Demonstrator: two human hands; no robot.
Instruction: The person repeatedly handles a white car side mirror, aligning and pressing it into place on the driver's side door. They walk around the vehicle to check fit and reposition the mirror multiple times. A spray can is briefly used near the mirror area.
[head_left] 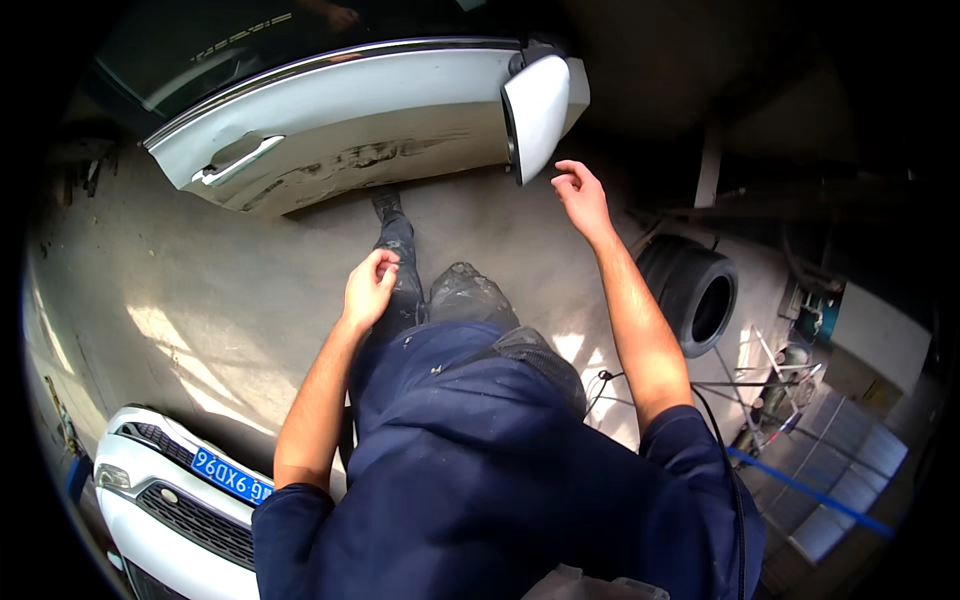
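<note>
Right-hand fingers (572, 167) hover just beside the white mirror (540, 108).

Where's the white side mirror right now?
In the head view, the side mirror is up top, slightly right of centre, near the right end of the white car door, up and left of the right hand.

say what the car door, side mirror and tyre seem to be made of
Car door: probably painted sheet metal, going by its smooth pale panel and soft sheen. Side mirror: likely painted plastic, glossy white, judging by its rounded shell. Tyre: rubber, dull black, shown by its thick rounded sidewall.
</note>
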